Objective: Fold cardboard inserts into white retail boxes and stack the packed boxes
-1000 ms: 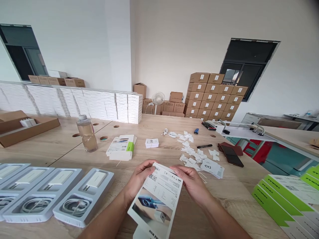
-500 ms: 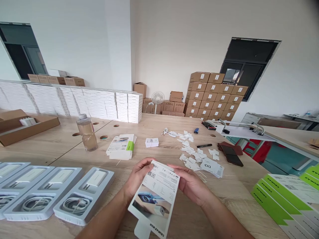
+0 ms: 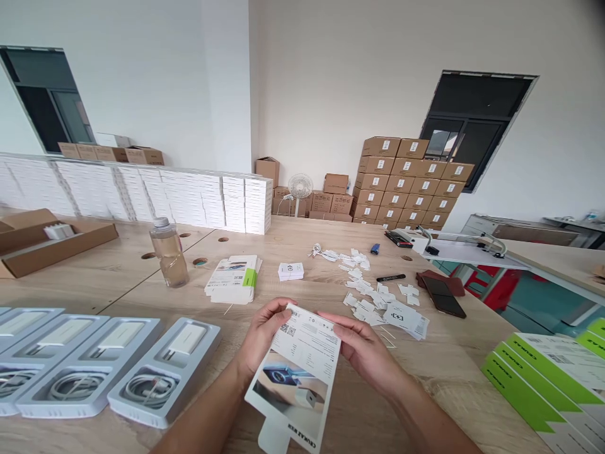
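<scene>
Both hands grip a printed cardboard box sleeve (image 3: 297,372) by its far end, with its flap toward me. My left hand (image 3: 262,334) has its thumb on the left corner, beside a QR code. My right hand (image 3: 362,343) closes on the right edge, thumb on top; its other fingers are partly hidden underneath. On the left stand several grey trays (image 3: 165,372), each with a white charger plug (image 3: 188,339) and a coiled cable (image 3: 149,389). Past my hands lie a stack of flat printed sleeves (image 3: 231,280) and a small stack of white cards (image 3: 290,271).
White paper pieces (image 3: 363,290), a black pen (image 3: 391,277) and a phone (image 3: 443,296) lie to the right. Green-and-white sleeves (image 3: 534,384) are piled at the right edge. A water bottle (image 3: 169,252) and an open carton (image 3: 57,243) stand left, before a white box row (image 3: 198,195).
The scene has shifted slightly right in view as the head turned a little. Both hands keep the same hold on the sleeve, which has barely moved.
</scene>
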### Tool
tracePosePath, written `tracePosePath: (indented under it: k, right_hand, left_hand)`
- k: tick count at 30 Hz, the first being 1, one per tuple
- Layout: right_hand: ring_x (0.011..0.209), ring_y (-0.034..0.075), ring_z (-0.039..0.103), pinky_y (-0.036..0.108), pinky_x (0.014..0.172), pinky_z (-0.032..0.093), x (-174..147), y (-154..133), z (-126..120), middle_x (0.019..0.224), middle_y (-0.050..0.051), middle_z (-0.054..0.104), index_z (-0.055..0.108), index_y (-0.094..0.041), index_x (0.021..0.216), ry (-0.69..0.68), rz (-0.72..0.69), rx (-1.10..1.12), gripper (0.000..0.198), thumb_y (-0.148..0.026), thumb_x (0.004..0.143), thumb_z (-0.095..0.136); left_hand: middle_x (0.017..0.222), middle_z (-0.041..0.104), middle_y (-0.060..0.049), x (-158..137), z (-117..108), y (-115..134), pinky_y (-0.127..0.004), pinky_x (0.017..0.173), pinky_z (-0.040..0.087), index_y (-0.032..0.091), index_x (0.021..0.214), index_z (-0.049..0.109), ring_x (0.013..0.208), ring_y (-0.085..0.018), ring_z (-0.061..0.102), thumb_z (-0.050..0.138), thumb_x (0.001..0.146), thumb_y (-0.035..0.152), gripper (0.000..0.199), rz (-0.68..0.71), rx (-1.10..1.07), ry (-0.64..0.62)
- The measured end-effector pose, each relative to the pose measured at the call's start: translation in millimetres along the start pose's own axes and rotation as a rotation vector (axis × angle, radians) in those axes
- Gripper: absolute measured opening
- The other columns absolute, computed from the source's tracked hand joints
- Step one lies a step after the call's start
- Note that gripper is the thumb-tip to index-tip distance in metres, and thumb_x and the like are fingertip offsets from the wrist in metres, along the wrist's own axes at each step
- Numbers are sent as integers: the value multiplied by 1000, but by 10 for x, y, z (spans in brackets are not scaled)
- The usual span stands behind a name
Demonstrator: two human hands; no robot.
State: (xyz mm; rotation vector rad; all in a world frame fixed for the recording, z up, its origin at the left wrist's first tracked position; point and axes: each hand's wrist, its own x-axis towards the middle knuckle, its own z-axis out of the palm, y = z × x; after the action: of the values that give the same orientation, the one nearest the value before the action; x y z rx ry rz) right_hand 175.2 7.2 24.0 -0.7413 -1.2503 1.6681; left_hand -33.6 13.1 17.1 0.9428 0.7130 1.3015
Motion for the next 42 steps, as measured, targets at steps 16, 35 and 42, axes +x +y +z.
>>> tracePosePath:
  k: [16,35,42]
  right_hand:
    - [126,29,43,43,98,42,-47,23,31,147,6,37,25,-36,144,269,-239,-669,66,-46,86,55]
    - [139,37,16,63,105,14,-756,-784,-367,155,9,16,22,-35,146,650,-54,-1720,86,-44,70,64]
    - [133,43,33,63,99,33,-1794,-1589,-1767,146,13,39,41,-28,140,915,437,-1855,71,-54,75,52]
  left_hand:
    - [81,64,-2,32,-18,77,-24,60,45,22,113,56,67,-15,57,65,79,41,41,311,405,201]
    - [129,50,-11,41,-24,-94,-38,76,56,29,139,31,109,-26,58,55,84,45,62,277,488,210]
    - [143,32,-7,46,-34,-152,-33,74,54,31,129,42,108,-23,58,51,85,40,46,325,706,78]
